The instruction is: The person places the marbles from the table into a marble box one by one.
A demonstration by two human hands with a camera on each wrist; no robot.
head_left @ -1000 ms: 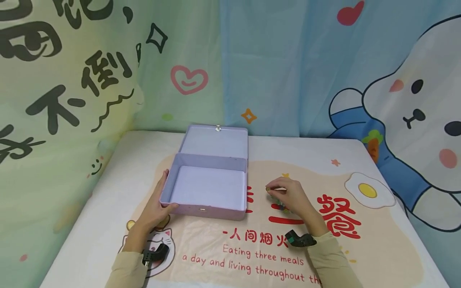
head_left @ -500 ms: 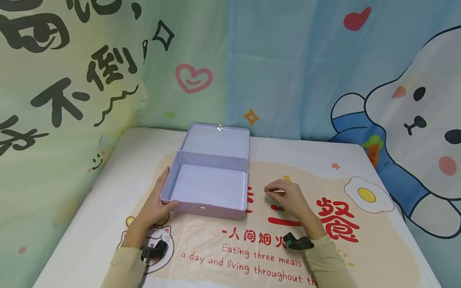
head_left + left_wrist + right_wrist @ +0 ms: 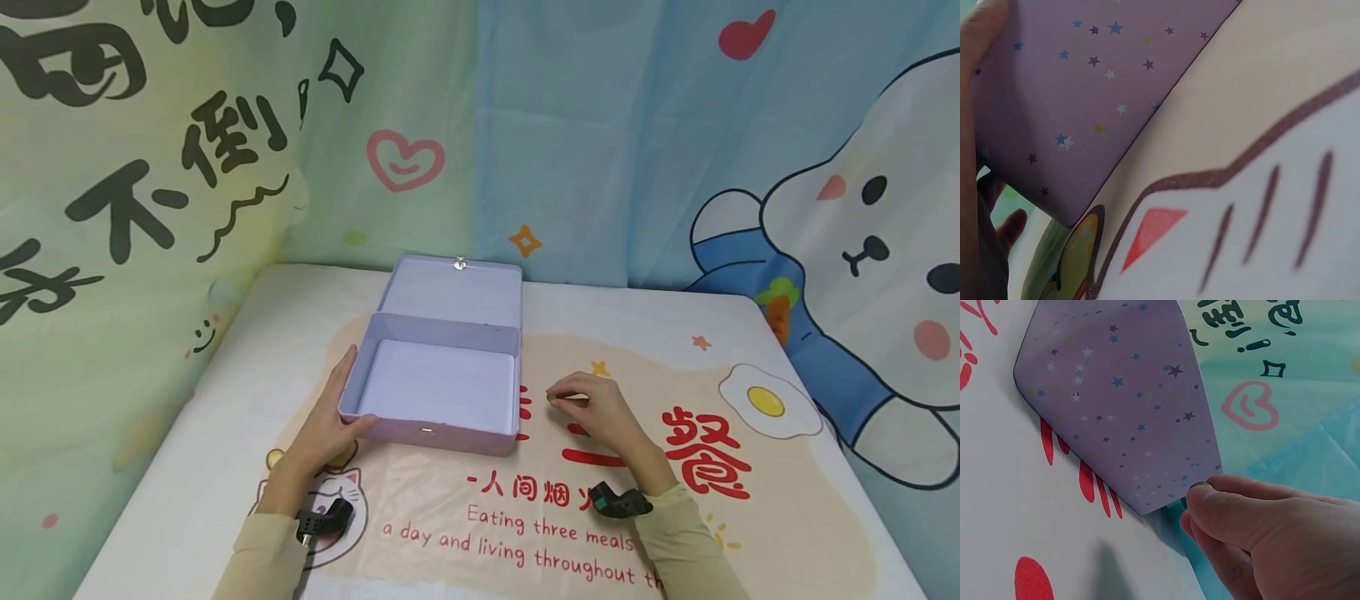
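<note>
A lilac lidded box (image 3: 427,432) lies on the table with its lid (image 3: 453,292) folded back and its inside bare. In the left wrist view its star-printed side (image 3: 1085,81) fills the upper left. My left hand (image 3: 322,429) grips the front left corner, thumb on the front rim and fingers along the left side. Right of the box, apart from it, my right hand (image 3: 600,412) pinches a small dark piece with a gold-coloured edge (image 3: 1197,485) between thumb and index finger. Most of that piece is hidden by the fingertips, so its kind cannot be told.
A printed tablecloth (image 3: 810,500) with red lettering, a fried egg and a cat covers the table. Behind the table's far edge hangs a patterned curtain (image 3: 555,150). A metal clasp (image 3: 460,263) sits on the lid's far edge. Each wrist wears a black camera mount (image 3: 621,501).
My right hand has shifted slightly left toward the box, still pinching the small piece. My left hand keeps its grip on the box corner. The head view has shifted a little.
</note>
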